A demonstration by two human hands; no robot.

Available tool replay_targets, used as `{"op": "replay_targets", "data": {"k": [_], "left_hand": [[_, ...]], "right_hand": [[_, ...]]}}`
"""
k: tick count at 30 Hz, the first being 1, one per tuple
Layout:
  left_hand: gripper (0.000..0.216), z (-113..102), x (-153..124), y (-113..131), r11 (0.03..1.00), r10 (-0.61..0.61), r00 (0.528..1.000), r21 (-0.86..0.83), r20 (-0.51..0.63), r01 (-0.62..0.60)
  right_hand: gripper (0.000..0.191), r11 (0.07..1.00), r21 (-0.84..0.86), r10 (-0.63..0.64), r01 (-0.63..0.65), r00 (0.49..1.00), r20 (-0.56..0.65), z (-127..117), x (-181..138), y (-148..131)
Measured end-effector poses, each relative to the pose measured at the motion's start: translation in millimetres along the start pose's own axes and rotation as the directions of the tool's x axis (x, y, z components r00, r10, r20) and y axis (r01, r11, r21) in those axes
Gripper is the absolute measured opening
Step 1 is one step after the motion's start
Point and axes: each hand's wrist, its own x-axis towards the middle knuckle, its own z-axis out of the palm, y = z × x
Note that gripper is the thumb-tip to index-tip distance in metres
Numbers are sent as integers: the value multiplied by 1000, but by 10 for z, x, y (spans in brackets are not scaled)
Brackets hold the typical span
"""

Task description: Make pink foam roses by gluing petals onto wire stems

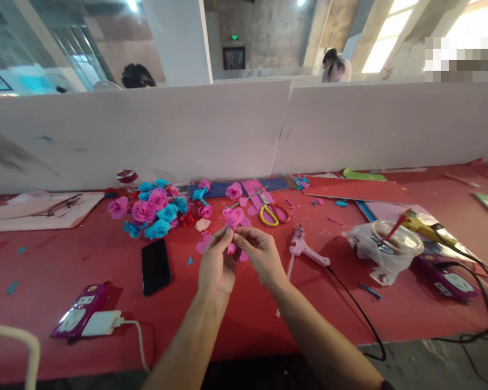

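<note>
Both my hands are raised over the middle of the red table (49, 271). My left hand (216, 265) pinches the base of a half-made pink paper rose (232, 216) with thumb and fingers closed. My right hand (260, 254) is closed too, its fingertips meeting the rose from the right. Loose pink petals (203, 245) lie on the table just under my hands. A pink glue gun (303, 248) lies just right of my right hand, its black cord running toward me.
A heap of finished pink and blue paper roses (150, 208) lies to the left, a black phone (155, 266) nearer me. Yellow-handled scissors (268, 211) lie behind the hands. A plastic container in a bag (384, 246), a yellow glue gun (425, 226) and power strips (79, 314) also sit here. A white partition (228, 130) backs the table.
</note>
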Motion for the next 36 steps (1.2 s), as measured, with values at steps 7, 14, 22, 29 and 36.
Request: {"op": "replay_targets", "data": {"k": [7,14,22,29,36], "left_hand": [[19,-327,27,72,976,40,999,214,-2,-38],[24,-708,242,-2,927,75,993,375,-95,-34],[20,-583,575,-179,778,243,966,579,84,-246],[19,-586,683,-220,925,141,981,336,131,-178],[15,-598,682,-157,949,-139,979,304,151,88]], "right_hand": [[14,980,133,144,-145,989,15,183,-98,262],[18,973,56,222,-223,975,25,166,-64,755],[16,990,-2,138,-139,988,-71,-106,130,729],[16,986,84,153,-147,985,-75,-167,158,645],[13,971,122,209,-207,978,-9,-119,120,625]]}}
